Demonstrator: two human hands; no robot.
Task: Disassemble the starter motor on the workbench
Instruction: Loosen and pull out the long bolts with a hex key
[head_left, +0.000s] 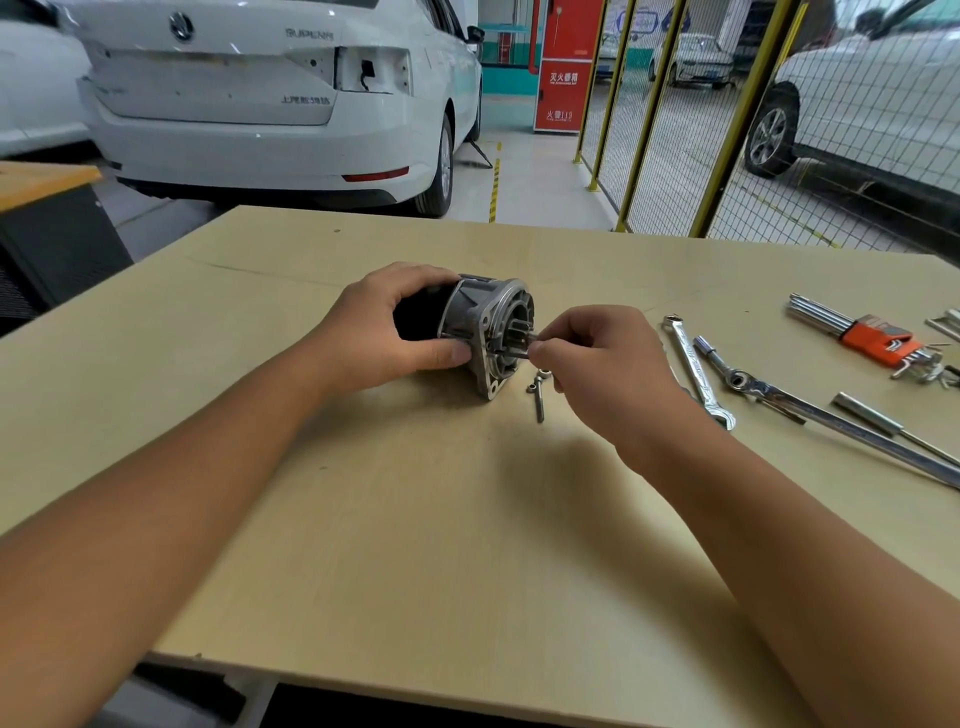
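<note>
The starter motor (483, 322) lies on its side in the middle of the workbench (415, 519), its black body to the left and its grey aluminium nose housing facing right. My left hand (384, 327) grips the motor body, thumb pressed against the housing flange. My right hand (602, 364) pinches the pinion shaft (522, 345) that sticks out of the housing mouth. A loose bolt (538, 400) lies on the bench just below the housing, between my hands.
Right of my hand lie a combination wrench (696, 369), a ratchet with a long handle (810, 410), a small metal rod (872, 418) and an orange-holdered hex key set (872, 338). White cars and a yellow mesh fence stand beyond the bench.
</note>
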